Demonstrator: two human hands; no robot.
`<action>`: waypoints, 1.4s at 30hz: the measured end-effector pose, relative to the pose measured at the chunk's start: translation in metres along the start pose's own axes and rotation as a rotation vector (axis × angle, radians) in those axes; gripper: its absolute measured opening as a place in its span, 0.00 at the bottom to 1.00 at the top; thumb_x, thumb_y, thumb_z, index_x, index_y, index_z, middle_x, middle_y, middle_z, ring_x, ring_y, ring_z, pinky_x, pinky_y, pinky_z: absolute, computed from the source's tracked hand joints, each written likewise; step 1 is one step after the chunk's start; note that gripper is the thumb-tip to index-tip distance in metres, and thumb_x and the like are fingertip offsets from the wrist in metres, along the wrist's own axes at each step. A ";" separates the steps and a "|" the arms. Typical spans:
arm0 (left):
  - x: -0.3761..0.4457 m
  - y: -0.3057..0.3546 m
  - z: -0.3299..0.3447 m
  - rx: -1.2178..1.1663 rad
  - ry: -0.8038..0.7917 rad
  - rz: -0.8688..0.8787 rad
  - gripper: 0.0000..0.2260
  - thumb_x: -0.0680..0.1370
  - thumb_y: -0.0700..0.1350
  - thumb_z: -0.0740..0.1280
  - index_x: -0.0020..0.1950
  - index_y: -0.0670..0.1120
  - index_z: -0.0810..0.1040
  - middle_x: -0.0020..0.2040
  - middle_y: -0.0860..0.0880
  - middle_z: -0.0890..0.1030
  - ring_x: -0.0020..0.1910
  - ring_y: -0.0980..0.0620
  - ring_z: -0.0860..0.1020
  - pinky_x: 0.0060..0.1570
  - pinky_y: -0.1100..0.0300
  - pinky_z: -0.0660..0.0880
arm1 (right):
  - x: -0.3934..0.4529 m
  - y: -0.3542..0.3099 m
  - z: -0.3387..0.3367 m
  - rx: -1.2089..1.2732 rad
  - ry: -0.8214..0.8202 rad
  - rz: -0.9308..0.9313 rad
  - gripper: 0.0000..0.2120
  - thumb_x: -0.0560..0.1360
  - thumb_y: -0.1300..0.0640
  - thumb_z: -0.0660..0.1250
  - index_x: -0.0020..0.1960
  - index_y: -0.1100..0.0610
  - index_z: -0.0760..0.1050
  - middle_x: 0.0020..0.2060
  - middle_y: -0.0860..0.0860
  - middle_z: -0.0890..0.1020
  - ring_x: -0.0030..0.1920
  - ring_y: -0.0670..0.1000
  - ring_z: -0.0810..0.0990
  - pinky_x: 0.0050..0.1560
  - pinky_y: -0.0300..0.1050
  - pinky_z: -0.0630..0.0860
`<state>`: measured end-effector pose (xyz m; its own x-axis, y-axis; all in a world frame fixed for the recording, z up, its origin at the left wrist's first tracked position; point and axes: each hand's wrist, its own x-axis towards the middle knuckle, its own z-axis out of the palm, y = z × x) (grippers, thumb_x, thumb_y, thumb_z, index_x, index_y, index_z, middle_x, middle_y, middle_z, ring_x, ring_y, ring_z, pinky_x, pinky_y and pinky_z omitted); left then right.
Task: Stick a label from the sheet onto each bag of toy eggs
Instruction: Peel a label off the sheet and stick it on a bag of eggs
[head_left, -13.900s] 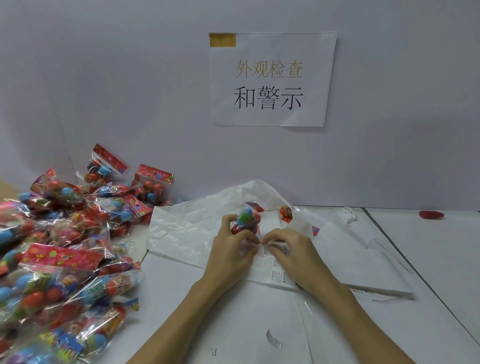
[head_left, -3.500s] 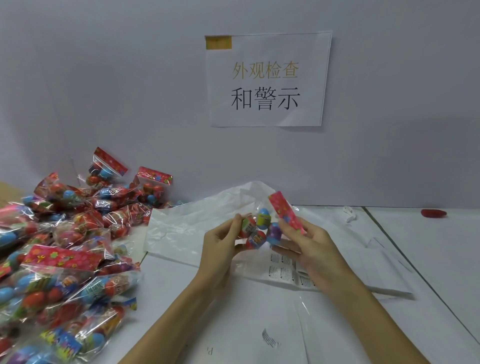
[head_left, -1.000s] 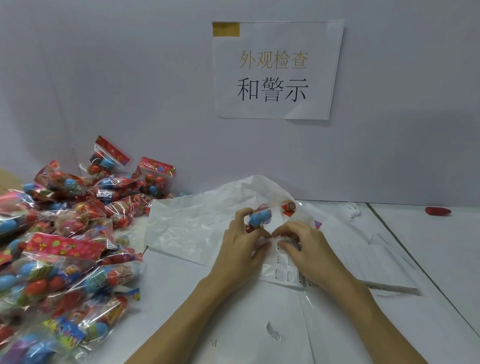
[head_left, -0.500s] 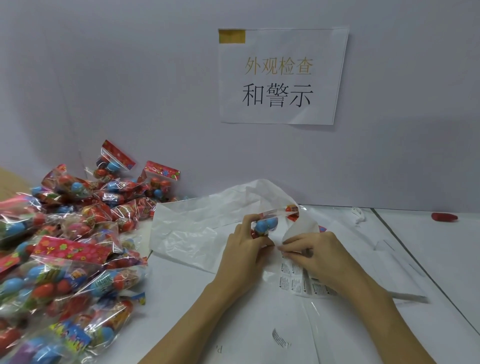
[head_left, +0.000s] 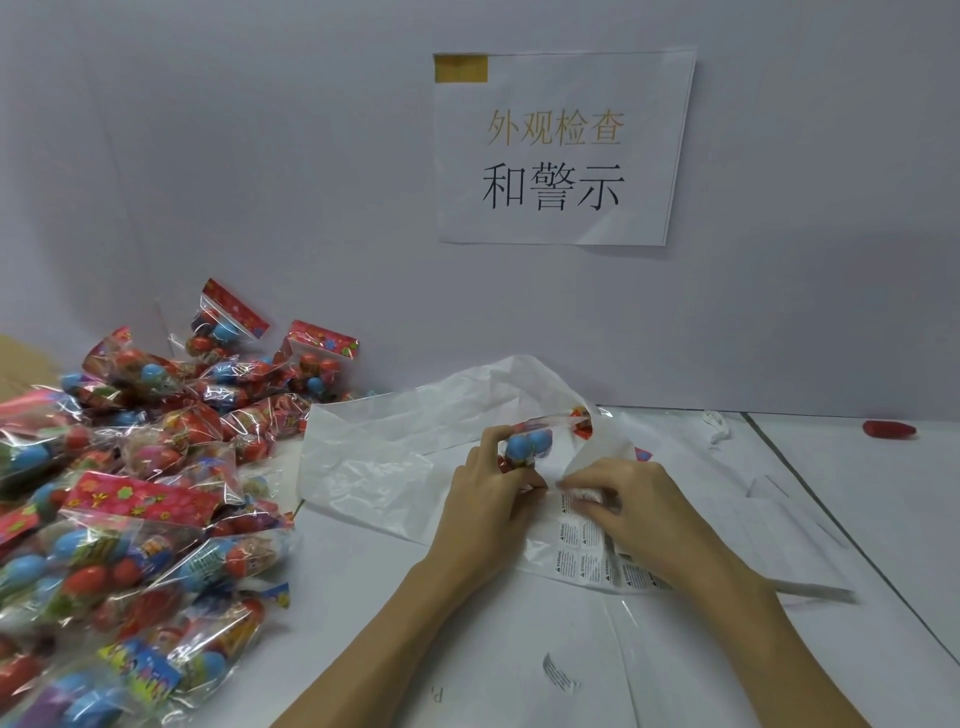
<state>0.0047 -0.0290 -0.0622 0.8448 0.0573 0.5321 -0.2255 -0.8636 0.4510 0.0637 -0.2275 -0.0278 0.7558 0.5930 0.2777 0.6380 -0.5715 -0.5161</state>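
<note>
Clear crinkly plastic wrapped the bag of toy eggs (head_left: 527, 446), which the left hand (head_left: 485, 499) held curled around its lower part, pinning it down on the white plastic sheeting (head_left: 374, 457) near the middle of the table (head_left: 883, 519). Two blue eggs showed above the fingers. Just beside it, the right hand (head_left: 631, 512) had its fingertips bunched and pinched at the upper edge of the label sheet (head_left: 587, 558), whose top corner curled up off the surface. It appeared to be peeling a single warning label, though whether one was already free of the backing could not be told.

To do this peel well, the thumbnail should probably catch only the corner of one label, and the backing should be bent away sharply so the sticker lifts clean rather than dragging its neighbours. The left hand would do best to keep a flat patch of the bag taut and facing up, since loose film wrinkles under a label. Pressing from one edge across should keep bubbles out.

A big heap of toy-egg bags (head_left: 135, 499) lay well apart to the left against the wall, under a paper notice (head_left: 563, 148) with printed characters. A small red object (head_left: 889, 429) sat at the far right.
</note>
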 end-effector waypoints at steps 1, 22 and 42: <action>0.000 -0.001 0.001 -0.005 0.000 -0.004 0.05 0.81 0.46 0.72 0.54 0.48 0.86 0.72 0.50 0.69 0.59 0.47 0.75 0.57 0.49 0.77 | 0.001 0.000 0.000 -0.011 -0.008 0.005 0.09 0.77 0.57 0.76 0.55 0.45 0.86 0.52 0.40 0.85 0.49 0.40 0.80 0.54 0.31 0.73; 0.012 0.015 -0.021 -0.832 0.131 -0.240 0.14 0.84 0.42 0.68 0.67 0.54 0.81 0.62 0.46 0.76 0.55 0.52 0.84 0.53 0.59 0.81 | 0.002 -0.030 -0.002 0.921 0.341 0.214 0.05 0.76 0.59 0.76 0.52 0.54 0.84 0.44 0.51 0.88 0.47 0.48 0.86 0.47 0.39 0.82; 0.008 0.019 -0.011 -1.155 0.043 -0.301 0.15 0.85 0.46 0.66 0.71 0.54 0.79 0.67 0.54 0.80 0.60 0.42 0.84 0.49 0.50 0.84 | 0.003 -0.036 0.014 0.747 0.357 0.144 0.05 0.78 0.62 0.74 0.52 0.55 0.81 0.43 0.50 0.86 0.47 0.49 0.87 0.48 0.44 0.85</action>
<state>0.0015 -0.0392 -0.0413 0.9265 0.2157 0.3084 -0.3430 0.1471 0.9277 0.0405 -0.1973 -0.0197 0.9039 0.2559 0.3427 0.3611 -0.0274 -0.9321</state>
